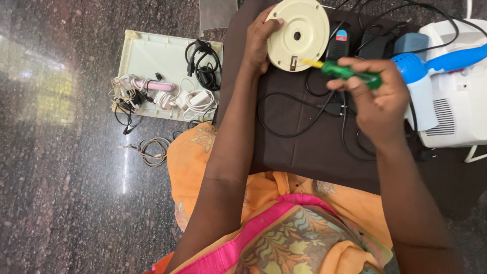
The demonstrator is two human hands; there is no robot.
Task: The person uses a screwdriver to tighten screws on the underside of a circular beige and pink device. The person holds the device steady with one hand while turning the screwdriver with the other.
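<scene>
Fingers [362,76] of the right hand [378,104] gripped a green screwdriver [350,72] — tip pointing left at the cream disc [298,34], held by the left hand [258,43].

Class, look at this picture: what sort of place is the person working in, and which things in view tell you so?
Probably an informal repair spot on a polished stone floor, at home or in a small workshop. The right hand holds a green screwdriver to a round cream casing; a tray holds tangled cables.

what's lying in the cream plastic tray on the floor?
The cream rectangular plastic tray holds a coiled black cable, a pink stick-shaped device, white chargers with cords and tangled thin wires. Anything beneath those tangles is covered.
</scene>
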